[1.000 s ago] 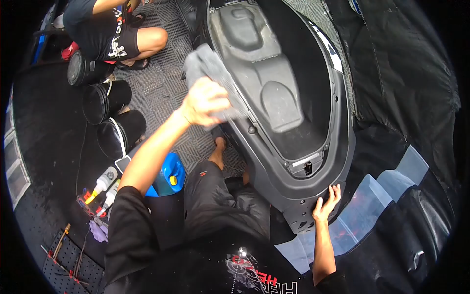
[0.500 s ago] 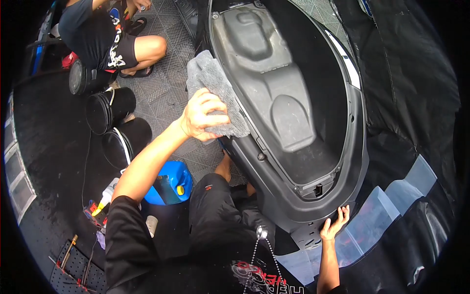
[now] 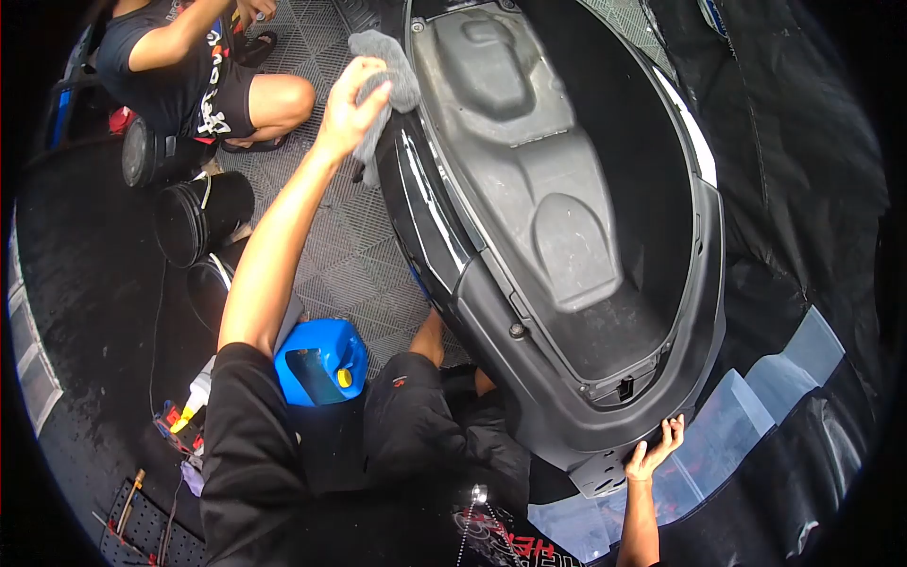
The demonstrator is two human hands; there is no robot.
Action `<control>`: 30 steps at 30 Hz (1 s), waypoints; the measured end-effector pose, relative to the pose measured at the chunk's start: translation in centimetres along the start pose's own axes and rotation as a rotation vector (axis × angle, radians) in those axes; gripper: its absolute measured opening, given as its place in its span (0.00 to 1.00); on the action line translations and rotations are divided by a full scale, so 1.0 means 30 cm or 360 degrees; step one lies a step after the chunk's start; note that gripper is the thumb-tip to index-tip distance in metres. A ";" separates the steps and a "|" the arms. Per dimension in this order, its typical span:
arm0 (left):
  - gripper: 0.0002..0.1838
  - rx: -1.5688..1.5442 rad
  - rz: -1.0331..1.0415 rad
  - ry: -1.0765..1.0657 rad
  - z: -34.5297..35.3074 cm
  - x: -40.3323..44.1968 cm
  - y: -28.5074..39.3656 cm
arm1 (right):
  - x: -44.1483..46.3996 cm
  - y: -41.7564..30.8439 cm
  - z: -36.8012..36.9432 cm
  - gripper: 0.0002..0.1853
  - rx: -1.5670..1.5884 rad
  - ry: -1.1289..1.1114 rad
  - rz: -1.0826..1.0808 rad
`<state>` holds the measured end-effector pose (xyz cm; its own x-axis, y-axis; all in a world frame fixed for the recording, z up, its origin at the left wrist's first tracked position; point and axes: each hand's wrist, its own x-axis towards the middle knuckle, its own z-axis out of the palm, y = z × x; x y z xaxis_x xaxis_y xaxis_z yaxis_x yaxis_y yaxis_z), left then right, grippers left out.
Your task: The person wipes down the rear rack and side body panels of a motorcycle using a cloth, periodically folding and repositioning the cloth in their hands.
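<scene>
A grey cloth (image 3: 395, 74) is gripped by my left hand (image 3: 357, 106) at the upper left edge of a large black body panel (image 3: 548, 397). The cloth hangs over the panel's rim, beside a glossy black strip with white reflections. My right hand (image 3: 654, 452) rests against the panel's near end at the lower right, its fingers apart and holding nothing. Inside the panel's rim lies a grey moulded tray (image 3: 567, 250).
Another person (image 3: 179, 71) squats at the upper left. Black buckets (image 3: 203, 217), a blue jug (image 3: 321, 362), and a bottle (image 3: 200, 389) stand on the left. Clear film (image 3: 727, 416) lies over black sheeting (image 3: 794, 189) on the right.
My left hand has moved up and away along the panel's left edge with the cloth, uncovering the glossy strip. My right hand stays at the near end.
</scene>
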<state>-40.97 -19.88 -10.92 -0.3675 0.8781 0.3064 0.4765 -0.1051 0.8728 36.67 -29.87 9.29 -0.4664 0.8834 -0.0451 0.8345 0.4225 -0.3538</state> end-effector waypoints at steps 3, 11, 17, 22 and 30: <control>0.17 -0.0222 -0.0314 0.0168 0.014 0.065 -0.121 | -0.001 0.004 0.000 0.34 -0.0005 -0.0008 -0.0004; 0.17 0.0216 -0.0247 0.0189 0.035 -0.087 0.114 | 0.004 0.005 0.005 0.33 0.0023 0.0033 -0.0029; 0.19 0.0088 0.0179 -0.0696 -0.020 -0.279 0.451 | -0.010 0.015 0.002 0.34 0.0081 0.0000 -0.0027; 0.35 0.0031 -0.0047 -0.0148 0.030 -0.122 0.127 | -0.002 0.016 0.003 0.33 0.0041 0.0006 -0.0025; 0.30 -0.1693 -0.1157 0.0755 0.145 -0.141 -0.028 | 0.008 0.002 0.011 0.33 0.0030 0.0015 -0.0031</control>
<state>-36.35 -21.47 -14.59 -0.6067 0.6688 -0.4296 -0.6964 -0.1867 0.6929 36.50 -29.70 8.95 -0.4795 0.8771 -0.0289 0.8196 0.4358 -0.3719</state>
